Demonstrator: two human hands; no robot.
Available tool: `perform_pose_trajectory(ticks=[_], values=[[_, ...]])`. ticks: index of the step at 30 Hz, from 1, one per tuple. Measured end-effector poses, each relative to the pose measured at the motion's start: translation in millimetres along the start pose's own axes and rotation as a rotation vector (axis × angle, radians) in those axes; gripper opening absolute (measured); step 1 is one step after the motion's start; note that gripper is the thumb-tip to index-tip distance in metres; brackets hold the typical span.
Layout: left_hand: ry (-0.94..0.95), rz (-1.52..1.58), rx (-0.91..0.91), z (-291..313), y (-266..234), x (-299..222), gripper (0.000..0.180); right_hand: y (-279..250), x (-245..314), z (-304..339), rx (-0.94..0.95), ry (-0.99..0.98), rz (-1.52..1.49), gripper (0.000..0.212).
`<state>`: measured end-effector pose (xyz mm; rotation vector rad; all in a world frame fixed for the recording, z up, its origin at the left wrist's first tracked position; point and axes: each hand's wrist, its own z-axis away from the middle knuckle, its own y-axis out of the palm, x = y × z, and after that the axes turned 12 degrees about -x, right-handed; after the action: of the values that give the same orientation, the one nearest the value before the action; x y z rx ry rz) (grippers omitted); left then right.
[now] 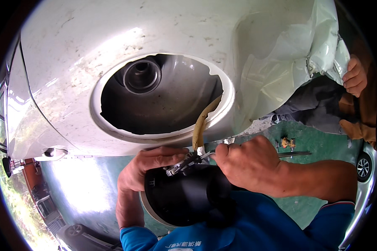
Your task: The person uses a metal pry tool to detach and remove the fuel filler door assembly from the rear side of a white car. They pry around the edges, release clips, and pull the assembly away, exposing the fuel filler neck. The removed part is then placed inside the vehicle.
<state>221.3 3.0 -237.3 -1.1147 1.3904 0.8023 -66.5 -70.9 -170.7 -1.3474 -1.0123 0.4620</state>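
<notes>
Our right hand (249,165) grips a slim silvery piece (208,154) at the connector (183,164), by the black housing (176,196); we can't tell what our left hand (144,165) grips alongside. Careful: 1 hard tug could scrape the tan sleeve (200,125) against that jagged rim (228,96)!

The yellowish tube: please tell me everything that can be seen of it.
The yellowish tube is slender, dull and bendy-looking, perhaps rubber or plastic. It emerges from the opening, passes over its lower-right rim and curves downward. Its paler lower end meets a dark fitting between the left hand and right hand; whether either touches it is unclear. Its far end is hidden.
</notes>
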Motion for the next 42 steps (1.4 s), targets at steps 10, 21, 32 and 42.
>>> perform_pose_trajectory(ticks=[10, 21, 32, 42], values=[[-0.047, 0.046, -0.059, 7, 2, 3, 0.051, 9, -6, 0, 0.133, 0.259, -0.375, 0.032], [-0.041, 0.098, -0.100, 8, 6, 0, 0.049, 10, -15, -8, 0.299, 0.275, -0.617, 0.039], [0.011, 0.088, -0.018, 6, -2, 6, 0.051, 9, -13, 5, 0.212, 0.243, -0.489, 0.038], [0.019, 0.248, -0.032, 11, -1, 16, 0.048, 3, -20, 21, -0.012, 0.212, -0.432, 0.036]])
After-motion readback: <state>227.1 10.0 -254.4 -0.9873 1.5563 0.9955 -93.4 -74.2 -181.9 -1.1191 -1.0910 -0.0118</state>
